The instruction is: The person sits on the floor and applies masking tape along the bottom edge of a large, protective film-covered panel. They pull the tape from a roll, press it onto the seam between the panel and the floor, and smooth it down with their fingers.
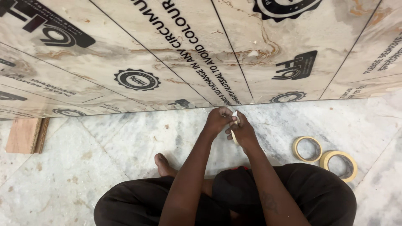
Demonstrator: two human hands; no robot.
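I note both hands, left hand [217, 121] and right hand [242, 132], pinch one tape roll [235, 134], mostly hidden; two spare rolls [307, 148] lie right on the floor [125, 146].

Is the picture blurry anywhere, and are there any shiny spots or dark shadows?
Head view: mostly sharp, with soft, even light; the left hand and right hand look slightly smeared; faint shadow beside the tape rolls; a mild sheen but no strong glare on the laminate sheets.
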